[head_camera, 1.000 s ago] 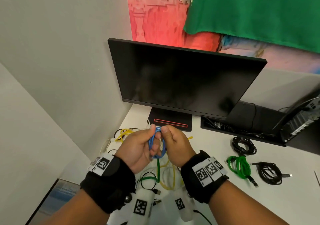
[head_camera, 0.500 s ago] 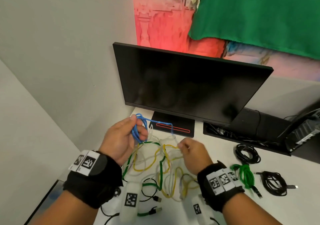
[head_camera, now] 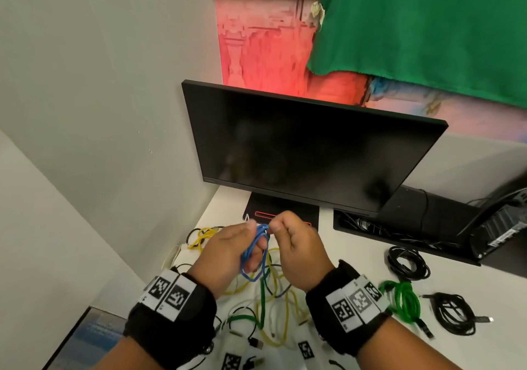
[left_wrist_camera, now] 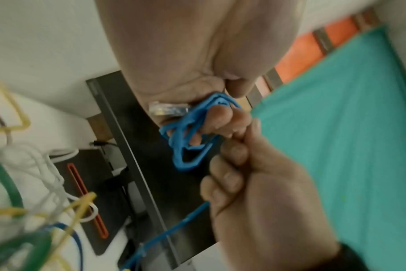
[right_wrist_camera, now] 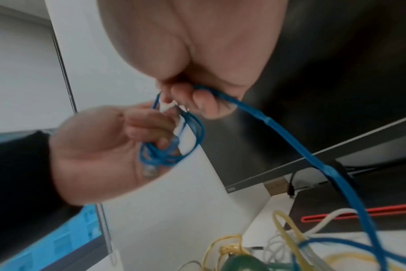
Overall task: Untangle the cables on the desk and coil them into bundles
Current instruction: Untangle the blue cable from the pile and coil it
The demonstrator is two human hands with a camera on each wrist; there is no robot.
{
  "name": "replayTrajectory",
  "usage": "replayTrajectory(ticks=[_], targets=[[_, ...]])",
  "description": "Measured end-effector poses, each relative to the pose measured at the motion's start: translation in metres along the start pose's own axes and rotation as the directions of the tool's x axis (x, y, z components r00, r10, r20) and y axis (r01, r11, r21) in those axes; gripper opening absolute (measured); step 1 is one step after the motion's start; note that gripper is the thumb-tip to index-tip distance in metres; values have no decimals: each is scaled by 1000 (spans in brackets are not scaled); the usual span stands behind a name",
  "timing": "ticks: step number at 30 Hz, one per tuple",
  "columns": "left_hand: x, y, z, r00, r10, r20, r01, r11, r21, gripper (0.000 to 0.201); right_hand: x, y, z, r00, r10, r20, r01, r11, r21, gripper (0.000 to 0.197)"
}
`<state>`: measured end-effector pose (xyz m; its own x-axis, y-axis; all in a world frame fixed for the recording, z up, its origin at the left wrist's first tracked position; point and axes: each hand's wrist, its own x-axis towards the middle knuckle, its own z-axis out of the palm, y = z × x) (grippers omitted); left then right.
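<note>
A thin blue cable (head_camera: pixel 254 251) hangs in several loops around the fingers of my left hand (head_camera: pixel 228 255), held up in front of the monitor base. Its clear plug (left_wrist_camera: pixel 168 108) lies against the left palm. My right hand (head_camera: pixel 288 244) pinches the free run of the blue cable (right_wrist_camera: pixel 287 141) right beside the left fingertips. That run drops down into a tangle of yellow, green and white cables (head_camera: pixel 271 307) on the white desk (head_camera: pixel 356 255). In the left wrist view the blue cable (left_wrist_camera: pixel 188 135) wraps the left fingers.
A black monitor (head_camera: pixel 308 153) stands just behind the hands. To the right lie coiled bundles: a black one (head_camera: pixel 407 262), a green one (head_camera: pixel 402 301) and another black one (head_camera: pixel 453 314). More yellow cable (head_camera: pixel 202 235) lies by the left wall. A black cable tray (head_camera: pixel 399 227) runs behind.
Half a second ago the hands were apart, the right one drawing out blue cable. Now the right hand has come back to the left, laying another loop on the coil.
</note>
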<state>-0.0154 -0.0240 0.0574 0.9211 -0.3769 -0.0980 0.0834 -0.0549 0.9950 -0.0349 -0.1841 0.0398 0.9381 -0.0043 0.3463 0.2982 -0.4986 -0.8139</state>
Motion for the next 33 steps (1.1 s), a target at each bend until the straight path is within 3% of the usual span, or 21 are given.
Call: replayTrajectory(ticks=[2, 4, 7, 10, 14, 17, 19, 21, 23, 25, 29, 31, 33], targets=[[2, 0, 3, 999, -27, 26, 28, 999, -43, 44, -1, 6, 5, 998, 1, -64, -4, 999, -35, 24], [5, 0, 5, 999, -44, -31, 42, 998, -52, 46, -3, 6, 10, 998, 32, -60, -30, 999, 29, 10], [7, -3, 9, 991, -91, -101, 78, 989, -126, 49, -11, 2, 21, 992, 40, 118, -56, 989, 134, 36], [6, -6, 7, 979, -153, -136, 123, 971, -204, 50, -13, 2, 17, 979, 16, 204, -46, 988, 144, 20], [4, -6, 0, 973, -199, -120, 187, 977, -105, 56, -12, 7, 7, 961, 36, 274, -48, 998, 37, 13], [5, -3, 3, 965, -218, -145, 212, 976, -53, 63, -12, 3, 13, 973, 41, 228, -18, 994, -105, 17], [4, -1, 6, 966, -212, -145, 203, 976, -74, 64, -12, 3, 19, 985, 53, 164, -36, 994, -105, 19], [2, -1, 7, 974, -208, -94, 179, 952, -248, 57, -10, 5, 21, 991, 73, 114, -70, 997, -28, 19], [-4, -4, 7, 985, -165, -54, 127, 898, -421, 48, -8, 4, 22, 989, 96, 110, -104, 992, 68, 21], [-8, -10, 9, 989, -128, -73, 77, 872, -483, 46, -7, 1, 25, 987, 90, 131, -112, 979, 172, 23], [-6, -10, 6, 977, -151, -154, 62, 879, -473, 53, -10, 6, 25, 975, 147, 167, -173, 972, 156, 28], [-1, -3, -3, 964, -162, -209, 58, 900, -431, 52, -15, 19, 16, 941, 223, 256, -279, 937, 211, 24], [2, 2, -17, 956, -142, -256, 40, 930, -366, 50, -23, 37, 3, 925, 242, 292, -289, 949, 128, 16]])
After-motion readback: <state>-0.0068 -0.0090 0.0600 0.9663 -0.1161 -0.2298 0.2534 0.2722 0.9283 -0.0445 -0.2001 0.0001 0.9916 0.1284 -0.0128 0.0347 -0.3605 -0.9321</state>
